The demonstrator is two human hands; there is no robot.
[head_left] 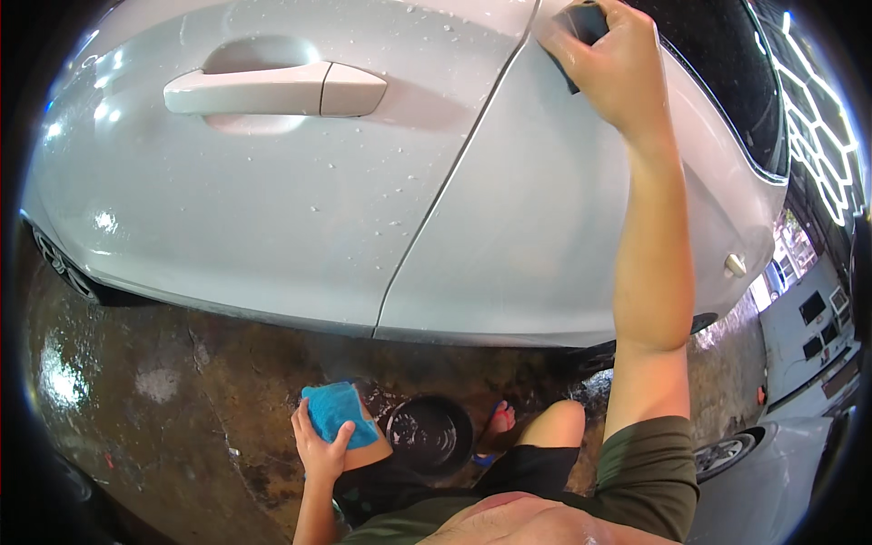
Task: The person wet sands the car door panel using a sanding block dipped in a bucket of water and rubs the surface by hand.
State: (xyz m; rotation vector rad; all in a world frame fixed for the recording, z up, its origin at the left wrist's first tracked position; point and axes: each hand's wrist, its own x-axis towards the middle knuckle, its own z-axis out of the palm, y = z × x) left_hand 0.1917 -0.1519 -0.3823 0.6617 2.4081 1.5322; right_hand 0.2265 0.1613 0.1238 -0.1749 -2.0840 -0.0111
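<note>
I see my left hand [320, 445] closed around a blue sponge [338, 413], a black bucket [431, 434] just to its right on the wet floor [182, 400]. My right hand [618, 64] grips what looks like a dark pad [581, 23], pressed against the pale car door [509, 227] up by the window edge.

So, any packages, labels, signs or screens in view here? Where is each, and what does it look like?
Lit ceiling pattern: far right, above the car; white glowing hexagon outlines, more lighting than sign.
Dark panels: on the pale wall at right; small rectangles, too small to tell whether they are signs.
No packages, labels or screens.
</note>
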